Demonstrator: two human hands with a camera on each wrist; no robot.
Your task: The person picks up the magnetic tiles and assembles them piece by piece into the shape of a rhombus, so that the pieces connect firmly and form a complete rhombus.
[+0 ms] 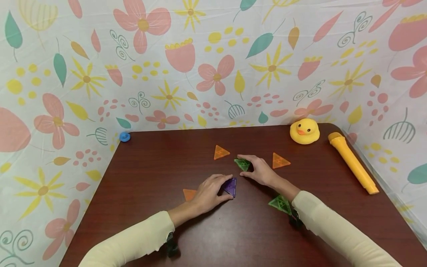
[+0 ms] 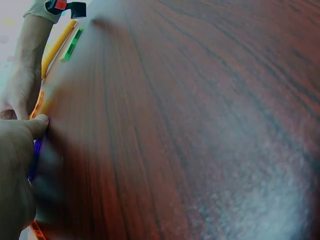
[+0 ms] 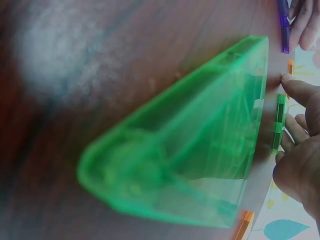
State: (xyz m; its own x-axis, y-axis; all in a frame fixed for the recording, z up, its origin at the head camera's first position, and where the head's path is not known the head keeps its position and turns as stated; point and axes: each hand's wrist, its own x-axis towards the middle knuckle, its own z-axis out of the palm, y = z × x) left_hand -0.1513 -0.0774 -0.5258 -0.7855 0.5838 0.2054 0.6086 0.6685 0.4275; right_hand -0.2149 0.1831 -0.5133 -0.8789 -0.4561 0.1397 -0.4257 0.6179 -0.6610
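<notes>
On the brown table, my left hand (image 1: 207,191) pinches a purple triangular magnetic tile (image 1: 230,187) between thumb and fingers. Up and to its right, my right hand (image 1: 261,171) holds a green triangular tile (image 1: 243,164) by its edges; a gap separates the two tiles. An orange triangular tile (image 1: 188,194) is partly hidden behind the left hand. A second green tile (image 1: 280,204) lies under the right forearm and looms large in the right wrist view (image 3: 175,150). Two more orange tiles lie beyond the hands, one left (image 1: 221,152) and one right (image 1: 280,161).
A yellow rubber duck (image 1: 304,131) sits at the far right corner, with a yellow toy microphone (image 1: 354,163) along the right edge. A small blue toy (image 1: 125,137) is at the far left corner. Floral-patterned cloth (image 1: 213,44) rises behind the table (image 1: 140,163).
</notes>
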